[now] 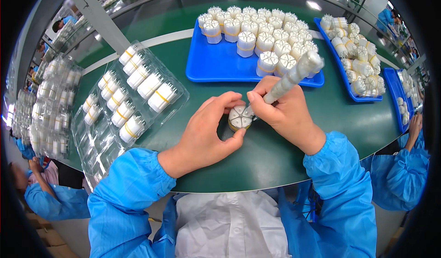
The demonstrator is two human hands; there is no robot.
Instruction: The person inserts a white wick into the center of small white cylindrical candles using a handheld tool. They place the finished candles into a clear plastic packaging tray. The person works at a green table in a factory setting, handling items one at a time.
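Note:
My left hand curls its thumb and fingers around a short white cylindrical part, which stands on the green tabletop. Its top face is split into wedge-shaped segments, and a yellow band circles its side. In my right hand is a thick, pen-like tool wrapped in whitish translucent material. The tool leans up to the right, its lower tip at the right edge of the part's top. My right fingers partly hide that tip, so I cannot tell its kind.
A blue tray of similar white parts lies ahead. Another full blue tray stands right, a third beyond it. On the left, a clear plastic blister tray holds banded parts near stacked filled trays. Co-workers sit at both sides.

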